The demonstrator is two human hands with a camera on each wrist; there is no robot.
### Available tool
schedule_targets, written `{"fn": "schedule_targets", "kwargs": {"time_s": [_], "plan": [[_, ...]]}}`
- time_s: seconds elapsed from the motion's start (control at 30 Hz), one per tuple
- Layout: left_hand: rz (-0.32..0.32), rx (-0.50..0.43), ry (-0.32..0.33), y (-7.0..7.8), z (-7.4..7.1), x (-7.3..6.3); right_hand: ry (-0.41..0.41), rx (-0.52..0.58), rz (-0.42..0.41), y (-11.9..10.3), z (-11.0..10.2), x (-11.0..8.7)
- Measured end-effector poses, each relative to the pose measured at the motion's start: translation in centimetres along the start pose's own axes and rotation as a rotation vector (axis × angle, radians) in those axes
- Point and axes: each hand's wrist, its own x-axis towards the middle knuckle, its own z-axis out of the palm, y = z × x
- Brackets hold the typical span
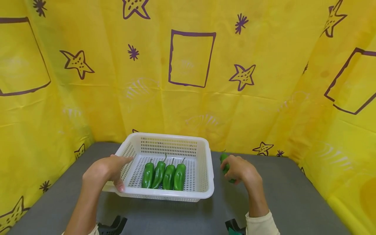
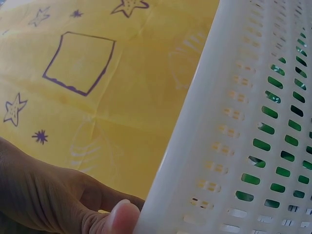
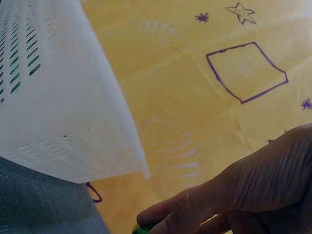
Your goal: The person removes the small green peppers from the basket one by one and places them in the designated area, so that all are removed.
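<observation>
A white plastic basket (image 1: 164, 195) with slotted walls stands on the dark table. Several green peppers (image 1: 179, 176) lie side by side inside it, stems pointing to the far wall. At the basket's left side, my left hand (image 1: 104, 169) grips the rim, its thumb near the front corner; the left wrist view shows the thumb (image 2: 124, 217) against the rim. To the right of the basket, my right hand (image 1: 242, 169) holds another green pepper (image 1: 224, 157) from above, partly hidden by the fingers. Only a sliver of that pepper shows in the right wrist view.
A yellow cloth (image 1: 188, 107) with drawn stars and squares hangs behind and along both sides of the table. The dark table top (image 1: 293, 195) extends to the right of the right hand. Black wrist straps (image 1: 113, 227) show at the bottom edge.
</observation>
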Motion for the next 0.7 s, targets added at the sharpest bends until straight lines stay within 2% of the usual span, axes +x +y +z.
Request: {"fn": "schedule_targets", "kwargs": {"time_s": [0.37,0.7], "plan": [[0.016,0.003,0.005,0.1,-0.2,0.1,-0.010,0.001,0.021,0.3,0.7,0.9],[0.026,0.012,0.009,-0.3,0.2,0.3,-0.044,-0.025,0.035,0.7,1.6,1.8]]}}
